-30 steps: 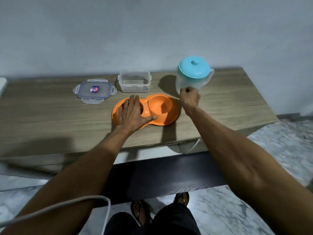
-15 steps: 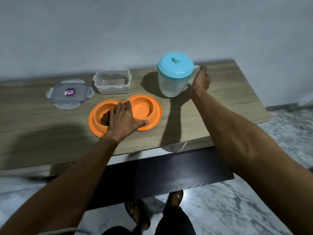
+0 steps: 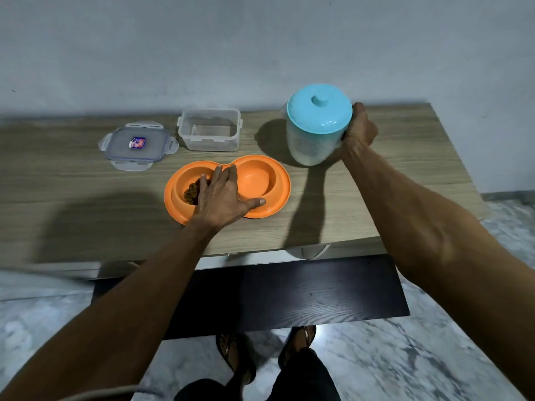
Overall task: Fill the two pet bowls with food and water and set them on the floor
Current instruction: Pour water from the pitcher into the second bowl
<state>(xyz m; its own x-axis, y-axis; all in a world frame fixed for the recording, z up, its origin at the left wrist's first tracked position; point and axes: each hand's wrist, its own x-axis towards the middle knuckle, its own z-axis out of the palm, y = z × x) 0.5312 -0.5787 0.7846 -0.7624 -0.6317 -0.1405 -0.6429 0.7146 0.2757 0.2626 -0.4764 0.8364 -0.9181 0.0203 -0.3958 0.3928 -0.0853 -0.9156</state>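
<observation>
An orange double pet bowl point(image 3: 278, 183) lies on the wooden table point(image 3: 86, 204). Its left well holds brown kibble point(image 3: 191, 192); its right well looks dry. My left hand point(image 3: 223, 195) rests flat on the bowl's middle, fingers spread, partly covering the left well. To the right stands a clear water jug point(image 3: 312, 143) with a turquoise lid point(image 3: 319, 110). My right hand point(image 3: 359, 128) is wrapped around the jug's handle on its right side, and the jug looks slightly raised and tilted.
An empty clear food container point(image 3: 209, 130) stands behind the bowl, with its clip lid point(image 3: 137, 144) lying flat to the left. A grey wall backs the table. A dark lower shelf point(image 3: 289, 290) juts out below, above a marble floor and my sandalled feet.
My right hand moved from the jug's front to its right side and closed on the handle. The jug has come up slightly. My left hand stayed on the bowl.
</observation>
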